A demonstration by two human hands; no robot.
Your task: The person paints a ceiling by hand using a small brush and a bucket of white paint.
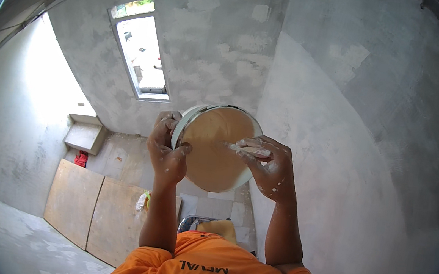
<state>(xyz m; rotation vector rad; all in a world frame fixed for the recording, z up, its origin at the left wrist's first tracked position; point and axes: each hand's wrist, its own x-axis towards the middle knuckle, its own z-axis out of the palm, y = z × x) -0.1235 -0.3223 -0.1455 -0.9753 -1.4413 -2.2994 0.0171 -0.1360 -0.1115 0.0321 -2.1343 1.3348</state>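
Observation:
Up in front of me is a round, bucket-like thing (208, 160) with a smooth tan face and a pale, thick rim. Whether the tan is its inside or a flat cover, I cannot tell. My left hand (169, 150) grips its left rim, thumb over the front edge and fingers behind. Over the right part of the tan face, my right hand (271, 166) has its fingers pressed together, their tips at or close to the surface. White paste coats those fingers and spatters both hands. Anything small pinched in the right hand is hidden.
Grey, patchily plastered walls (322, 112) meet at a corner ahead. A narrow window (142, 52) lies front left. Below are large boards (75, 190), a pale block-like ledge (84, 135), a red cloth-like item (81, 159), a white-and-green item (141, 201) and a chair-like frame (187, 222).

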